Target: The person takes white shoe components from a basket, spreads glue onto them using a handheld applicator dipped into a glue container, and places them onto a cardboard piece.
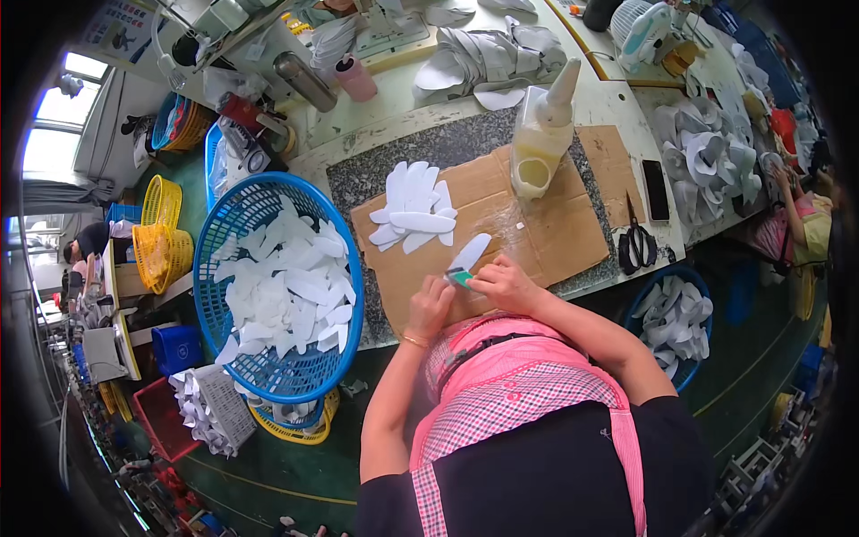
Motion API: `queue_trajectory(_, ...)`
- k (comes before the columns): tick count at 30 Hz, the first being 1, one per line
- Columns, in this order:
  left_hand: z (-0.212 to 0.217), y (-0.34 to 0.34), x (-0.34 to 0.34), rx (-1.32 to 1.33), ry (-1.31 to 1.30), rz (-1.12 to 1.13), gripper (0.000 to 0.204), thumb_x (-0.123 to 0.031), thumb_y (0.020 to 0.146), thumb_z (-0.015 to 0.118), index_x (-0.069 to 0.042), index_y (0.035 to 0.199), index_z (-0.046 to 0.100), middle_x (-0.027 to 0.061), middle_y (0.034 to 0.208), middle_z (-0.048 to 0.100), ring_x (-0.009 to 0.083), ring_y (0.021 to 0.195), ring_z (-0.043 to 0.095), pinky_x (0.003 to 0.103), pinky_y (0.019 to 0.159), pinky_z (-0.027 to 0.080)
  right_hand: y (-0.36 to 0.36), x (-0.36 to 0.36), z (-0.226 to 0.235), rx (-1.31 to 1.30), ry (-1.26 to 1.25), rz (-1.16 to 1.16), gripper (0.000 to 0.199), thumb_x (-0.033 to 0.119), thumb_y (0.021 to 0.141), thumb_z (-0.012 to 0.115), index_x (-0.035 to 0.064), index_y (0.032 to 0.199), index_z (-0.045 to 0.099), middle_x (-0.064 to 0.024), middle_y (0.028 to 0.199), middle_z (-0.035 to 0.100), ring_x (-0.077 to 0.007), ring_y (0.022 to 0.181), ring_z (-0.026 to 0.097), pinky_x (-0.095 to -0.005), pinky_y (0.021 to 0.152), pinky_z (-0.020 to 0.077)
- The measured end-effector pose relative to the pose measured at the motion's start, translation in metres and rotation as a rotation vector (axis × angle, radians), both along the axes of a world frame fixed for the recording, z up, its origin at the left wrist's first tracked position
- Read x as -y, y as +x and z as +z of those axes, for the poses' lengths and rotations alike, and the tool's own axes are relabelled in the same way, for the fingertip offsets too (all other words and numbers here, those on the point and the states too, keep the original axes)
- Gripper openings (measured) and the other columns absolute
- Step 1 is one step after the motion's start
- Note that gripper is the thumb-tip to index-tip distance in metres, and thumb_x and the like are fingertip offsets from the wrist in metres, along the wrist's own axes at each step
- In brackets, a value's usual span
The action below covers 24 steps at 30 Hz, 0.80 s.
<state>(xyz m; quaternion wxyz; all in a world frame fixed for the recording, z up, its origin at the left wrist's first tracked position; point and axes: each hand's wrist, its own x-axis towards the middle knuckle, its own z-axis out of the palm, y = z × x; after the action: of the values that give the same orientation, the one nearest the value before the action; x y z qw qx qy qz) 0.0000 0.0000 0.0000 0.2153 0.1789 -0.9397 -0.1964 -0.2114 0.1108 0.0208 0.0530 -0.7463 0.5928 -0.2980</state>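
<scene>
We pinch small green item (461, 277) in right hand (507, 283), at near end of 1 white piece (471, 251) over cardboard (559, 234). Left hand (431, 305) curls beside item; its grip, we cannot tell. Pink lettering (512, 395) marks our apron (546, 379); poster (123, 29) carries print.

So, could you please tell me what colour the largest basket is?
The largest basket is blue, best seen in the head view.
</scene>
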Motion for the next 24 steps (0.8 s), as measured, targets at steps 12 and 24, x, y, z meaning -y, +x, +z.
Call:
queue_trajectory(12, 0.004, 0.006, 0.003, -0.028, -0.2, 0.053, 0.013, -0.014, 0.078, 0.067, -0.016, 0.086, 0.057, -0.0014, 0.081, 0.055, 0.0177, 0.072, 0.057, 0.032, 0.054, 0.048, -0.009, 0.0, 0.017, 0.176, 0.099, 0.002, 0.017, 0.009, 0.083, 0.067, 0.0126, 0.099, 0.07, -0.0023, 0.086, 0.064, -0.0219, 0.078, 0.061, -0.0354, 0.073, 0.0395)
queue_trajectory(24, 0.022, -0.004, 0.007, -0.187, -0.023, 0.214, 0.023, -0.007, 0.079, 0.079, -0.008, 0.086, 0.057, 0.004, 0.075, 0.063, 0.0231, 0.067, 0.057, 0.037, 0.059, 0.048, -0.032, 0.011, 0.015, 0.231, 0.022, -0.526, 0.012, 0.012, 0.088, 0.065, 0.0108, 0.1, 0.068, -0.007, 0.086, 0.063, -0.0269, 0.081, 0.061, -0.0388, 0.074, 0.039)
